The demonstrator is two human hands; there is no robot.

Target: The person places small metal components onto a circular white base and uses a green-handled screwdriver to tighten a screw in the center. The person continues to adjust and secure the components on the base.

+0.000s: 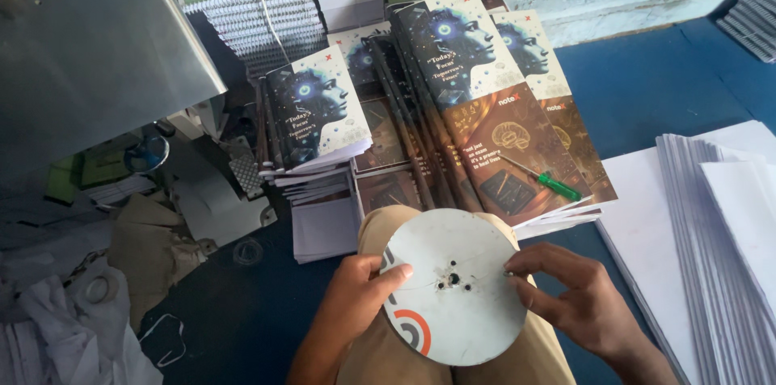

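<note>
At the far left a slanted metal sheet (97,54) is hanging over a heap of crumpled paper and cloth (73,304) that is lying on the floor. Just to the right, a short pile of notebooks (311,114) is leaning against taller fanned piles of printed notebooks (477,94), all stacked with covers up, probably so they stay easy to count and lift. A green-handled screwdriver (543,177) is lying on the top cover, near the person's hands.

In the foreground the person is sitting with a white disc (453,288) resting flat on the lap, well below the notebooks. The left hand (356,292) is closing on the disc's left edge, thumb pressing on the top face and fingers hidden underneath, which seems to be steadying it. The right hand (566,292) is touching the right rim with curled fingers; how firmly it is gripping is hard to tell. Small holes are showing at the disc's centre, which is facing up.

At the far right, stacks of plain white paper sheets (711,215) are lying on the blue floor (663,86).
</note>
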